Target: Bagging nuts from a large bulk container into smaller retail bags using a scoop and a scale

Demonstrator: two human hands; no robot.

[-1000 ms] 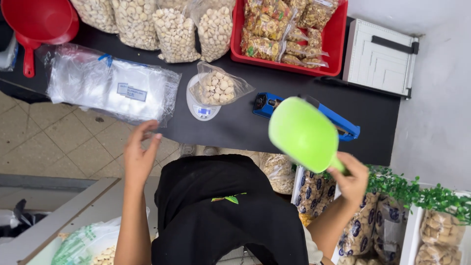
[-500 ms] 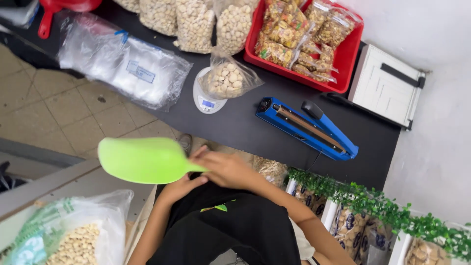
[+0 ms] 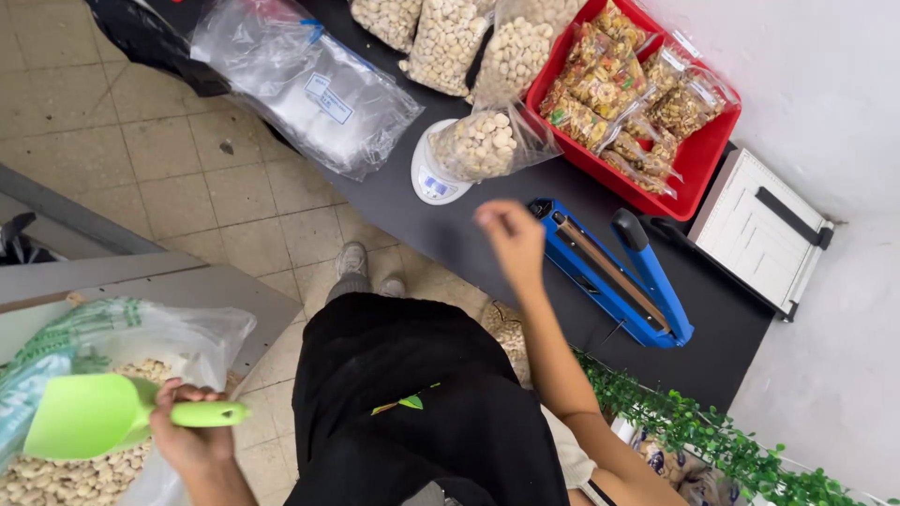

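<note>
Head view: our left hand (image 3: 187, 433) wraps its fingers around the green scoop (image 3: 89, 412); its handle runs sideways and its bowl hangs over the open sack of nuts (image 3: 56, 473) just below. Our right hand (image 3: 511, 234), loosely curled and empty, hovers well apart beside the blue sealer (image 3: 614, 272).

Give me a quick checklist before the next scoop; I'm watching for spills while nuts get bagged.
1. Scoop held firmly: ok. The left hand has a closed grip on the green scoop.
2. Scoop over the big sack of nuts: ok.
3. Bag of nuts sitting on the scale: ok.
4. Bag mouth open: cannot tell.
5. Right hand free: ok, it hovers near the blue sealer and holds nothing visible.
6. Scale reading: cannot tell, too small.
</note>
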